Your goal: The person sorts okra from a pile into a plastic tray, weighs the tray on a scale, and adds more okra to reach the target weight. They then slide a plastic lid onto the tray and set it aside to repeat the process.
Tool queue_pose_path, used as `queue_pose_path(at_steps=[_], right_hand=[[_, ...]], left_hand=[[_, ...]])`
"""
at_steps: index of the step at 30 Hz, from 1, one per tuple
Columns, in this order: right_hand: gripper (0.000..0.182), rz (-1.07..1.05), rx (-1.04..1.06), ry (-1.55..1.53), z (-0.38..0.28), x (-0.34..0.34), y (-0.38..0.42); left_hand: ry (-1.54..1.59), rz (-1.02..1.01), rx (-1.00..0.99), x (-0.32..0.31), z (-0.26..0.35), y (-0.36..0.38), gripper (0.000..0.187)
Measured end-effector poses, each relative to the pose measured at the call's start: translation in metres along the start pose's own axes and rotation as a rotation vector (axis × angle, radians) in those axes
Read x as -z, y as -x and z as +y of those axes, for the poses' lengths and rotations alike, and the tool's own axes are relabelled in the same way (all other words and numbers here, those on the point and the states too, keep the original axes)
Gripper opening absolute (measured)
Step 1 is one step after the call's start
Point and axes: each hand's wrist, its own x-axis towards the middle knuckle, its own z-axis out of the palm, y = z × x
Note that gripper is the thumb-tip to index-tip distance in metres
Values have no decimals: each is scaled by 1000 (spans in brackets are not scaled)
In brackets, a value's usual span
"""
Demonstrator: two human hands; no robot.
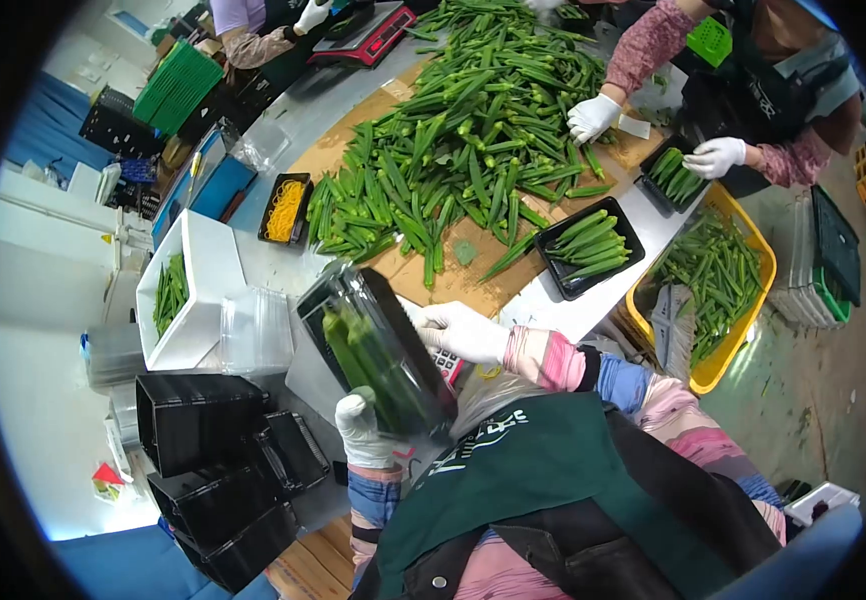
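Note:
A black tray of okra under a clear cover (371, 350) is tilted up in front of my body. My left hand (363, 430), in a white glove, grips its lower left end, fingers wrapped at the edge. On its right side my gloved right hand (465, 332) has its fingers closed against the wall; the fingertips are partly hidden. Below that hand, a red and white keypad (445, 362) shows. Just past the tray, a large heap of loose okra (473, 130) covers brown cardboard (488, 285). An open black tray of okra (589, 248) lies to the right.
Yellow bands fill a small black tray (284, 210). At left are a white foam box (203, 260), clear lids (256, 330) and stacked black trays (203, 420). A yellow crate (768, 270) of okra stands right. Across the table, a co-worker's gloved hands (593, 118) handle okra and another tray.

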Motion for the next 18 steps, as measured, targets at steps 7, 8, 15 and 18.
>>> queue_pose_path(at_steps=[7,8,15,18], right_hand=[[28,-311,-382,-1135,-43,31,-28],[32,-162,-354,-970,-62,35,-32],[44,-147,-113,-280,-113,64,-49],[35,-229,53,-146,-108,80,-44]], left_hand=[[-32,-95,235,-20,31,-9,65],[-195,-107,285,-3,42,-18,72],[-851,-96,449,-107,71,-42,91],[-857,-105,503,-112,68,-47,89]])
